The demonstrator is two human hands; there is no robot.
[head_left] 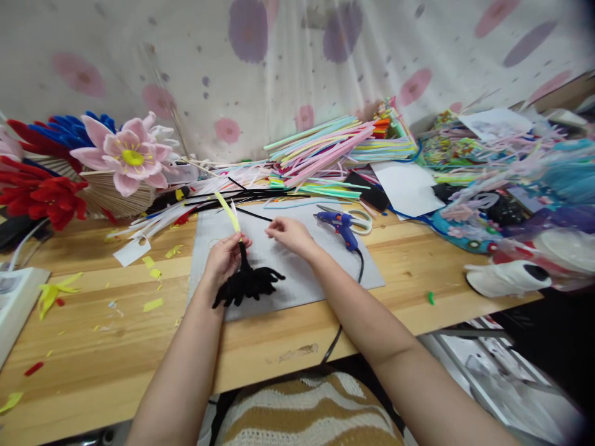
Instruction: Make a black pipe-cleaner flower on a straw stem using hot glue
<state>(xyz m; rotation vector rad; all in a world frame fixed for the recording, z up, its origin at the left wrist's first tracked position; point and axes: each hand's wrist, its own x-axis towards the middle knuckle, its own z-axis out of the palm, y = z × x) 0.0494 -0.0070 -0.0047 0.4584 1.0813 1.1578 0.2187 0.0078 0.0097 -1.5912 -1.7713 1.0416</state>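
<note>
My left hand (pixel 223 257) is closed round the stem of a black pipe-cleaner bunch (pixel 248 282) whose fuzzy loops hang below the fist; yellow strips (pixel 229 210) stick up from the top of the grip. My right hand (pixel 290 234) hovers just to the right over a grey mat (pixel 307 279), fingers pinched on the end of a thin black pipe cleaner (pixel 253 215) that runs back to the left.
A blue glue gun (pixel 341 226) lies on the mat by scissors (pixel 360 218), its cord over the table edge. Pastel pipe cleaners (pixel 325 152) pile up behind. Pink, red and blue pipe-cleaner flowers (pixel 127 155) stand left. White shoe (pixel 506 279) right. Yellow scraps (pixel 153 272) litter the wooden table (pixel 116 347).
</note>
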